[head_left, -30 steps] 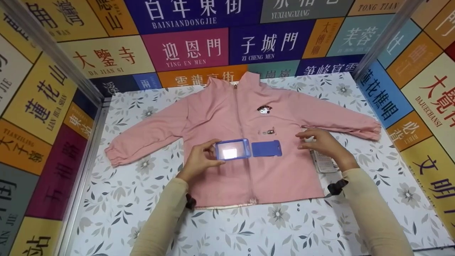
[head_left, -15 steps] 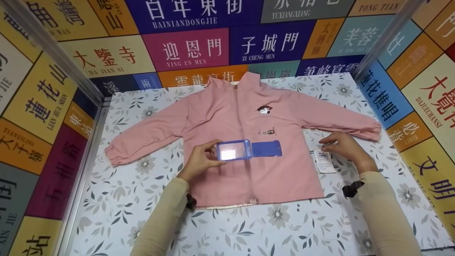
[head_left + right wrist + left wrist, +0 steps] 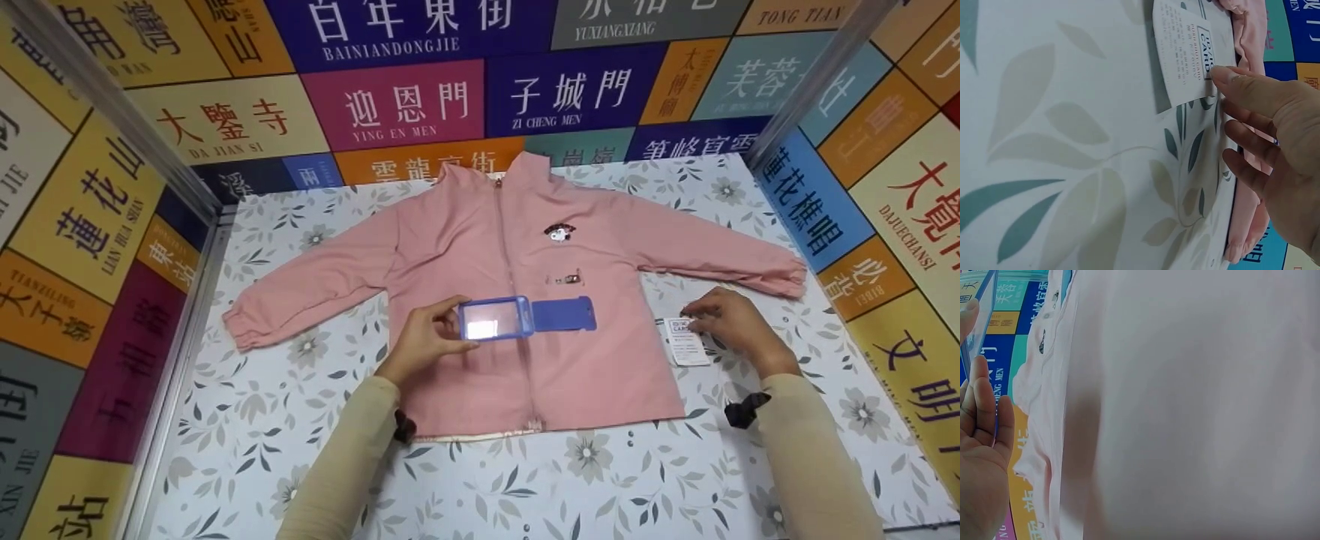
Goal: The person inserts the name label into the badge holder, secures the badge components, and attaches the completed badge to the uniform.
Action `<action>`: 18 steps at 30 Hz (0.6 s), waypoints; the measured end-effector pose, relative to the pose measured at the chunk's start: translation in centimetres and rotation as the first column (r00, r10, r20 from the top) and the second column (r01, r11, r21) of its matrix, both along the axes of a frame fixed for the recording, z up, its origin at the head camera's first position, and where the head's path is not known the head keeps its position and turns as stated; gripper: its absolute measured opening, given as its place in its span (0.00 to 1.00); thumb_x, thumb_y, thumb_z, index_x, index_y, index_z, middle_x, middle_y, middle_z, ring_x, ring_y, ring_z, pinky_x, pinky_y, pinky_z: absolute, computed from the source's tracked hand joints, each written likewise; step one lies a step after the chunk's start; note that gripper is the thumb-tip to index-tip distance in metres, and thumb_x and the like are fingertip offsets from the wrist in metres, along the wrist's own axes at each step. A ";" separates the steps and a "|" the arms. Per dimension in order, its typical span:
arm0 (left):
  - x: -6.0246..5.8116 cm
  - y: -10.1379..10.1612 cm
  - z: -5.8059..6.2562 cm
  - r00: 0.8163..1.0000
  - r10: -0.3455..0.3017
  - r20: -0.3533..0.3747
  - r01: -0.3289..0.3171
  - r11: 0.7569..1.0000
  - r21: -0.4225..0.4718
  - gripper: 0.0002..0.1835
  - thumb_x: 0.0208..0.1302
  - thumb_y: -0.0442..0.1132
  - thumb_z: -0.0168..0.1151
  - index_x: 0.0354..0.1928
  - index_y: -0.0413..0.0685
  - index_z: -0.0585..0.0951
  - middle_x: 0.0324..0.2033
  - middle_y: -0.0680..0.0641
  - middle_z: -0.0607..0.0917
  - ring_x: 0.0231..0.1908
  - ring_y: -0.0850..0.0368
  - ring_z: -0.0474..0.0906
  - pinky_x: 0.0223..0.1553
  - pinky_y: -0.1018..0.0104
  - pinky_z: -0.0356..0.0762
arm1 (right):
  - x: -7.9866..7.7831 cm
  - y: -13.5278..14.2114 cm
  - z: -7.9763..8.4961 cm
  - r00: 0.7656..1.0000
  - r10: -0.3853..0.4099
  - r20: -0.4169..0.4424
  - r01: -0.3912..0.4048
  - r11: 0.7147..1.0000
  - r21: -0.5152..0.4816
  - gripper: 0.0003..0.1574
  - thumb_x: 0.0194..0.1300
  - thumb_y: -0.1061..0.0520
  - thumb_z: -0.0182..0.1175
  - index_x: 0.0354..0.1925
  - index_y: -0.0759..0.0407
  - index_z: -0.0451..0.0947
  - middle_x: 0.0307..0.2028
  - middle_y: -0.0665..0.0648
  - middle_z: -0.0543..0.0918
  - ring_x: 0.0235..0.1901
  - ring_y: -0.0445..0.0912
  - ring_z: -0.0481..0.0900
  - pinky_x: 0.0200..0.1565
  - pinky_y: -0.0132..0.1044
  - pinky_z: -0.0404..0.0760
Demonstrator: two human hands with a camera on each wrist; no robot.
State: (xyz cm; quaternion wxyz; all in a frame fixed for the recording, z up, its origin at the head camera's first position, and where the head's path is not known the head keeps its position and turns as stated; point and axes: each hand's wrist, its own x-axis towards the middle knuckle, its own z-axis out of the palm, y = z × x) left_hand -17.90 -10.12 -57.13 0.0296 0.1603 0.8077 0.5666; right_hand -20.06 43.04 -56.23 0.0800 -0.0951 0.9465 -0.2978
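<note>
A blue-framed card holder (image 3: 495, 318) with a clear window is pinched at its left end by my left hand (image 3: 424, 337), over the pink jacket (image 3: 457, 390). Part of the holder (image 3: 983, 318) and my left hand (image 3: 982, 439) show at the left wrist view's edge. A flat blue panel (image 3: 564, 314) lies on the jacket just right of the holder. My right hand (image 3: 739, 326) pinches a white printed card (image 3: 688, 346) by its upper right part. In the right wrist view, the thumb presses the card's (image 3: 1182, 53) printed face, index fingertip hidden, and a shadow runs along one edge.
The jacket is spread flat on a floral-patterned tabletop (image 3: 585, 487), both sleeves out. A cartoon patch (image 3: 558, 232) and a small metal clip (image 3: 572, 278) are on its chest. Panels with large printed characters (image 3: 405, 105) enclose the back and sides.
My right hand has moved right from over the jacket's edge to the white card and taken hold of it. The left hand stays nearly still, the holder shifting slightly right towards the blue panel.
</note>
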 end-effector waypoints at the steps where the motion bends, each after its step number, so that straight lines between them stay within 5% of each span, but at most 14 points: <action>1: 0.0 0.0 0.0 1.000 0.001 0.005 -0.001 1.000 0.004 0.38 0.39 0.42 0.84 0.59 0.58 0.81 0.30 0.47 0.83 0.33 0.56 0.77 0.39 0.64 0.79 | 0.0 0.0 -0.1 1.000 0.000 -0.009 0.000 1.000 0.001 0.15 0.62 0.60 0.67 0.48 0.59 0.85 0.44 0.61 0.81 0.47 0.56 0.78 0.52 0.51 0.75; 10: 0.0 0.0 -0.1 1.000 -0.003 -0.011 0.003 1.000 0.009 0.39 0.39 0.38 0.84 0.60 0.51 0.80 0.31 0.41 0.83 0.33 0.49 0.78 0.41 0.57 0.80 | 0.3 0.1 -0.8 0.991 0.016 -0.133 -0.020 0.999 -0.028 0.12 0.58 0.63 0.70 0.42 0.60 0.86 0.38 0.60 0.82 0.42 0.53 0.77 0.48 0.29 0.71; 18: -0.1 -0.1 -0.4 1.000 0.003 -0.017 -0.003 1.000 -0.005 0.39 0.39 0.41 0.84 0.60 0.50 0.80 0.29 0.48 0.83 0.31 0.58 0.77 0.39 0.68 0.79 | 0.3 0.1 -0.9 0.992 0.007 -0.126 -0.009 1.000 -0.019 0.08 0.59 0.63 0.69 0.39 0.61 0.86 0.38 0.60 0.81 0.42 0.52 0.77 0.47 0.29 0.71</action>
